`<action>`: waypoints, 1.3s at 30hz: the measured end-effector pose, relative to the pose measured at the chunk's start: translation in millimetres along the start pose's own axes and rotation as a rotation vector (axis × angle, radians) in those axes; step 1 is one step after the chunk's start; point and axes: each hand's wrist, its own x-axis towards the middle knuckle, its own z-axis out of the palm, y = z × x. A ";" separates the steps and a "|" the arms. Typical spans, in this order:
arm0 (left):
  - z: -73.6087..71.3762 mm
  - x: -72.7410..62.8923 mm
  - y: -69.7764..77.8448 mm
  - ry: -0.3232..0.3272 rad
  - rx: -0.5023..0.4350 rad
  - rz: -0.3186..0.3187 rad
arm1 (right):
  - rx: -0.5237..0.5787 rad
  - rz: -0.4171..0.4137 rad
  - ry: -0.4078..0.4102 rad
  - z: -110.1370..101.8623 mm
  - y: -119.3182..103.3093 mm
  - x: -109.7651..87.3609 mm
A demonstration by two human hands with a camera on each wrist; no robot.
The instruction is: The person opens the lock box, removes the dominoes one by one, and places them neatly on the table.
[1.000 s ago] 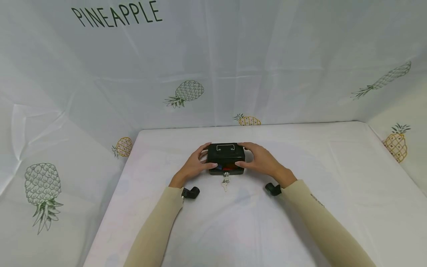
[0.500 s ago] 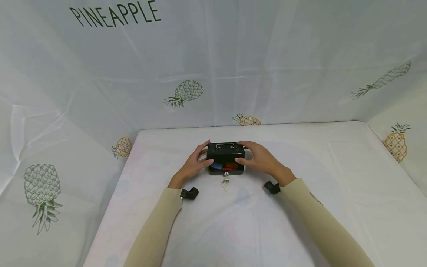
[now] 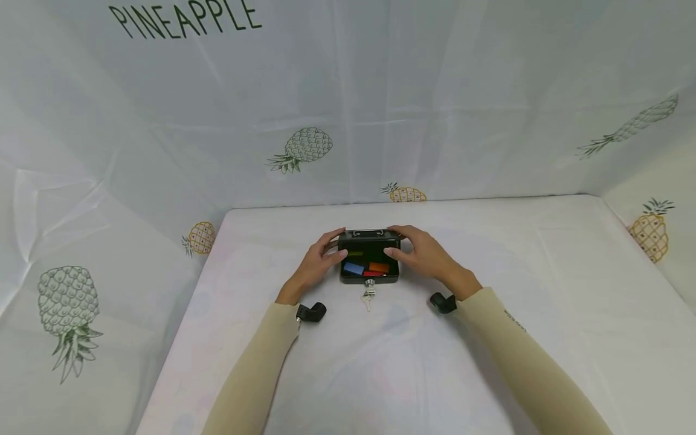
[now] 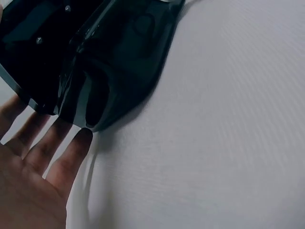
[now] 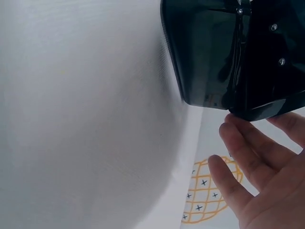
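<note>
A small black cash box [image 3: 348,280] stands on the table, its lid [image 3: 367,239] raised and tilted back. The left hand [image 3: 315,266] holds the lid's left side, thumb at the front edge and fingers behind. On the opposite side the right hand [image 3: 429,257] grips the lid the same way. Inside lie a blue block [image 3: 354,268], an orange block [image 3: 379,267] and a thin red piece [image 3: 373,273]. Keys [image 3: 367,297] hang from the front lock. Both wrist views show fingertips against the lid's edge, by the box's dark side wall [image 4: 128,57].
A white cloth covers the table [image 3: 348,362]. Behind and beside it hangs a white sheet [image 3: 462,109] printed with pineapples. A black wrist camera [image 3: 312,312] sits by the left sleeve, another black wrist camera [image 3: 443,302] by the right sleeve.
Both hands have lifted the lid's front edge up and back. The blue, orange and red pieces inside have come fully into sight. The box base and keys stay in place.
</note>
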 end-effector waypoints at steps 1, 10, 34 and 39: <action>0.2 0.8 0.5 0.006 0.001 -0.006 | 0.009 0.005 0.001 0.2 0.8 0.6; 2.6 3.9 2.3 0.057 -0.016 -0.044 | 0.151 -0.002 0.038 6.2 7.1 4.8; 16.0 8.0 10.5 0.173 -0.047 -0.077 | 0.416 0.165 0.189 22.7 -8.4 7.2; 17.7 7.7 10.6 0.183 -0.114 -0.072 | 0.448 0.180 0.175 21.7 -8.7 5.5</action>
